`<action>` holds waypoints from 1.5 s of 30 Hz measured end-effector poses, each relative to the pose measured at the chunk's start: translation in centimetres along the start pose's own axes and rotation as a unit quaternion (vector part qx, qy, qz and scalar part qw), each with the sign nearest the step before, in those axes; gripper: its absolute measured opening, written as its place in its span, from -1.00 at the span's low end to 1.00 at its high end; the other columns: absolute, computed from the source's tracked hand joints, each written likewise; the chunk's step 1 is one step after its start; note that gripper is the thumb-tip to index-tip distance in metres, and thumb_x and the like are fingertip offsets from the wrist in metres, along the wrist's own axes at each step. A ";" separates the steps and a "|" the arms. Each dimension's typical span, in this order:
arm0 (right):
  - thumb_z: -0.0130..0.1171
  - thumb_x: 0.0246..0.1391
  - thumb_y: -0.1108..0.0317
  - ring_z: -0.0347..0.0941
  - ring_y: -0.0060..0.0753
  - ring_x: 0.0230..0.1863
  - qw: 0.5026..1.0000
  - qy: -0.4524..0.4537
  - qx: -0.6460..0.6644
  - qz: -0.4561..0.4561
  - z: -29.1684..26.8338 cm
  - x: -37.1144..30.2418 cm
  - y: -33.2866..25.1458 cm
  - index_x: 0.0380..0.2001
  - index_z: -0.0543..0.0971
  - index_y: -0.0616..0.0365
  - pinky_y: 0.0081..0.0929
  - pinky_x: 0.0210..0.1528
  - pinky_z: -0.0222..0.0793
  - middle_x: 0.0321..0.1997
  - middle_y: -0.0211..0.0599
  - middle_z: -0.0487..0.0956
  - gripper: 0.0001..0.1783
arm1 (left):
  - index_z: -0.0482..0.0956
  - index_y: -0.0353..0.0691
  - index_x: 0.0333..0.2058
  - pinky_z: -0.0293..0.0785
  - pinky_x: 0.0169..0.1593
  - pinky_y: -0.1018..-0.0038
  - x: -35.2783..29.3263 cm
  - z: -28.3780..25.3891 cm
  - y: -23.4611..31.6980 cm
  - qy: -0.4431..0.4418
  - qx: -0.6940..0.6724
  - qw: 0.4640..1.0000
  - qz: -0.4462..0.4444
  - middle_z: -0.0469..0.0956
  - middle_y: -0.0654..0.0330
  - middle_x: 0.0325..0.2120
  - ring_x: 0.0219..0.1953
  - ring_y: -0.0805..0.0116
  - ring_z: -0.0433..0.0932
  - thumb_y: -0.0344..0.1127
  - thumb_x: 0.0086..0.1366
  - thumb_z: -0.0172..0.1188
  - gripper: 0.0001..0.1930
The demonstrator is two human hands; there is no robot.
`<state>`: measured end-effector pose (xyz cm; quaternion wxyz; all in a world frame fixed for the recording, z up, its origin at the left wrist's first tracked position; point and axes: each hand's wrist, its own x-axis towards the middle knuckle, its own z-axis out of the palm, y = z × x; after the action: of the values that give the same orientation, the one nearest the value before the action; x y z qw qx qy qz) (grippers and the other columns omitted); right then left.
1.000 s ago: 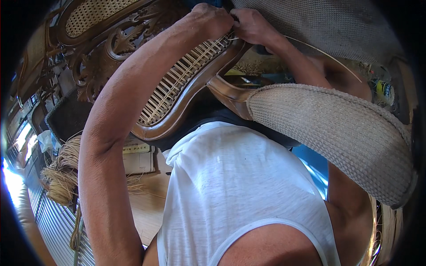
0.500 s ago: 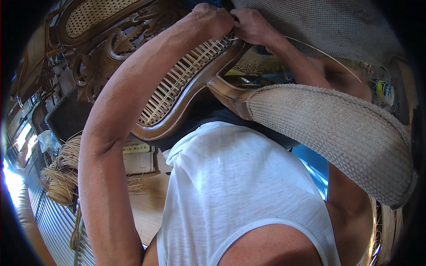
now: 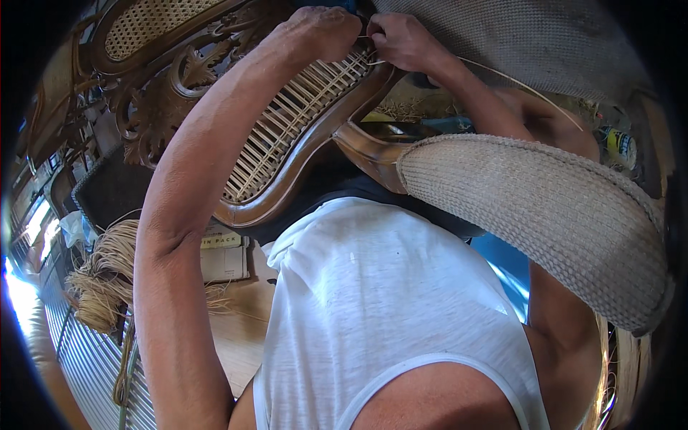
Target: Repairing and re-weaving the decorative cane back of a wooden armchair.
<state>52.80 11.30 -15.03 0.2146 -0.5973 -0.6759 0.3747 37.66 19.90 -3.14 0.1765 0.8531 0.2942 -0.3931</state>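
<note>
At the far end of a carved wooden chair frame (image 3: pixel 315 154), both hands work over its panel of woven cane strips (image 3: pixel 287 122). My left hand (image 3: pixel 326 32) is curled, back toward me, its fingertips mostly hidden. My right hand (image 3: pixel 405 44) pinches with thumb and fingers just right of it. A thin pale cane strand (image 3: pixel 364 36) spans the small gap between the hands. Another length of cane (image 3: pixel 523 84) slants away to the right behind my right wrist. The panel's strips cross in an open grid inside the frame.
A curved grey woven piece (image 3: pixel 530 208) juts across the right. Left stand carved woodwork (image 3: pixel 190 72) and a finished cane panel (image 3: pixel 154 32). Lower left are a bundle of cane (image 3: pixel 107 276) and a box (image 3: pixel 223 254). A can (image 3: pixel 620 147) sits far right.
My left hand has shifted slightly left, away from my right hand, opening a gap with the strand showing between them. My right hand has stayed nearly in place.
</note>
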 end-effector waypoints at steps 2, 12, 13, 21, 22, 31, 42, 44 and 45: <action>0.05 0.13 0.37 0.62 0.13 -0.12 1.000 0.010 -0.011 -0.017 0.0 -0.1 0.1 -0.17 0.63 0.30 -0.07 0.02 0.50 -0.20 0.11 0.65 -0.70 | 0.74 -0.30 -0.14 0.60 -0.02 0.19 0.1 0.3 -0.8 -0.007 -0.005 1.000 0.025 0.72 -0.13 -0.18 -0.03 -0.01 0.70 -0.37 0.33 0.14 -0.75; 0.05 0.21 0.34 0.64 0.03 -0.10 0.994 0.007 0.066 0.085 -1.8 -0.7 -2.2 -0.14 0.64 0.27 -0.16 0.04 0.52 -0.18 0.07 0.67 -0.71 | 0.70 -0.29 -0.02 0.56 0.08 0.11 -4.0 5.3 -4.8 0.277 -0.128 0.951 0.050 0.69 -0.12 -0.13 0.03 -0.11 0.64 -0.36 0.33 0.18 -0.71; 0.07 0.22 0.36 0.63 0.05 -0.07 0.995 0.023 0.055 0.075 -2.1 -0.7 -2.6 -0.14 0.63 0.30 -0.15 0.04 0.51 -0.16 0.10 0.66 -0.72 | 0.68 -0.27 0.02 0.54 0.11 0.11 -4.5 5.9 -4.7 0.254 -0.131 0.958 0.024 0.68 -0.12 -0.09 0.06 -0.12 0.62 -0.35 0.35 0.17 -0.69; 0.07 0.21 0.40 0.58 0.16 -0.02 0.997 0.052 0.040 0.038 -2.1 -0.4 -3.2 -0.22 0.62 0.37 -0.07 0.07 0.50 -0.11 0.17 0.64 -0.76 | 0.68 -0.24 -0.09 0.58 0.09 0.06 -4.9 7.1 -3.6 0.191 -0.132 0.972 -0.047 0.68 -0.12 -0.09 0.02 -0.12 0.64 -0.37 0.38 0.07 -0.75; 0.07 0.21 0.40 0.58 0.16 -0.02 0.997 0.054 0.037 0.039 -2.1 -0.5 -3.1 -0.23 0.62 0.37 -0.07 0.06 0.50 -0.11 0.18 0.64 -0.76 | 0.68 -0.25 -0.12 0.59 0.08 0.06 -4.8 7.1 -3.4 0.185 -0.134 0.972 -0.057 0.68 -0.13 -0.09 0.02 -0.12 0.64 -0.36 0.38 0.06 -0.76; 0.08 0.20 0.40 0.59 0.17 -0.01 0.998 0.039 0.030 0.041 -2.5 -0.6 -2.7 -0.22 0.63 0.34 -0.06 0.08 0.50 -0.10 0.20 0.64 -0.77 | 0.72 -0.13 -0.07 0.61 0.05 0.07 -5.0 6.2 -2.0 0.158 -0.157 0.969 -0.110 0.70 -0.05 -0.10 0.00 -0.12 0.67 -0.21 0.45 0.02 -0.69; 0.06 0.22 0.39 0.61 0.08 -0.11 0.999 0.015 -0.029 -0.001 -1.0 -0.1 -0.3 -0.20 0.62 0.30 -0.11 0.03 0.50 -0.21 0.08 0.64 -0.77 | 0.66 -0.13 0.05 0.55 0.06 0.05 -3.5 6.9 -1.8 0.208 -0.141 0.967 -0.044 0.69 -0.07 -0.13 -0.02 -0.11 0.65 -0.31 0.44 0.08 -0.71; 0.06 0.22 0.38 0.62 0.08 -0.11 0.999 0.016 -0.027 -0.003 -1.1 -0.2 -0.5 -0.19 0.62 0.30 -0.12 0.03 0.50 -0.20 0.08 0.65 -0.76 | 0.65 -0.13 0.07 0.54 0.08 0.06 -3.5 7.3 -2.2 0.242 -0.134 0.961 -0.010 0.68 -0.10 -0.14 -0.01 -0.10 0.64 -0.37 0.42 0.09 -0.69; 0.07 0.22 0.37 0.62 0.07 -0.11 1.000 0.016 -0.026 -0.006 -1.3 -0.1 -0.6 -0.19 0.62 0.30 -0.12 0.03 0.51 -0.20 0.09 0.65 -0.76 | 0.64 -0.13 0.09 0.54 0.09 0.08 -3.5 7.4 -2.3 0.262 -0.138 0.955 -0.009 0.68 -0.12 -0.12 0.00 -0.10 0.64 -0.38 0.41 0.10 -0.68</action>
<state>53.36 11.52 -13.72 0.2117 -0.6048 -0.6854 0.3458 30.14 16.39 -5.23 0.2055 0.8907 0.3893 -0.1135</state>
